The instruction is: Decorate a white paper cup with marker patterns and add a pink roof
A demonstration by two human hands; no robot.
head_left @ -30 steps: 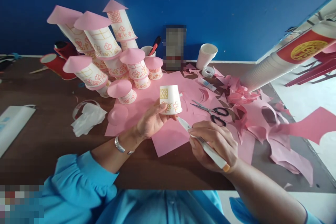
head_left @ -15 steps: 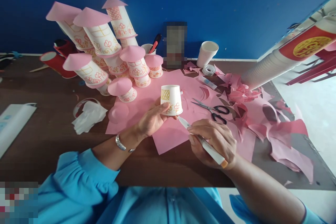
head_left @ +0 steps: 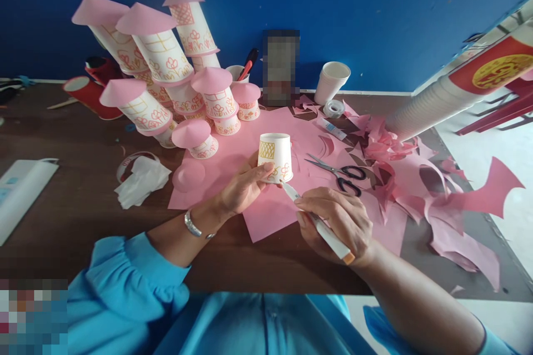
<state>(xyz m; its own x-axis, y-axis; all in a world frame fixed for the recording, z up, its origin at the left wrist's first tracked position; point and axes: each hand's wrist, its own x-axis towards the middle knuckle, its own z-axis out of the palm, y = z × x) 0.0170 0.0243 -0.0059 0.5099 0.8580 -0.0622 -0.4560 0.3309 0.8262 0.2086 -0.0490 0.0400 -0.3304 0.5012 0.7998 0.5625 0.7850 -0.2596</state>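
Observation:
A white paper cup [head_left: 282, 151], upside down, bears a yellow lattice window and red flowers. My left hand [head_left: 245, 186] grips it at its lower left, thumb on the front and fingers behind. My right hand [head_left: 339, 222] is closed round a white marker [head_left: 328, 233] with an orange end. The marker's tip is at the cup's lower rim; whether it touches is hard to tell. Pink paper [head_left: 266, 213] lies under the cup. To the right of the cup, black-handled scissors [head_left: 335, 171] rest slightly open on the paper.
Decorated cup towers with pink cone roofs [head_left: 152, 19] stand at the back left. Pink scraps [head_left: 449, 205] spread over the right side, near a long stack of cups [head_left: 420, 105]. Behind are a white cup [head_left: 332, 83] and tape roll [head_left: 333, 108]. Crumpled tissue [head_left: 141, 184] lies left.
The cup and my left hand have shifted slightly right. The marker's tip has moved a little left along the cup's rim. The view has tilted slightly, and a pink scrap at the right has lifted.

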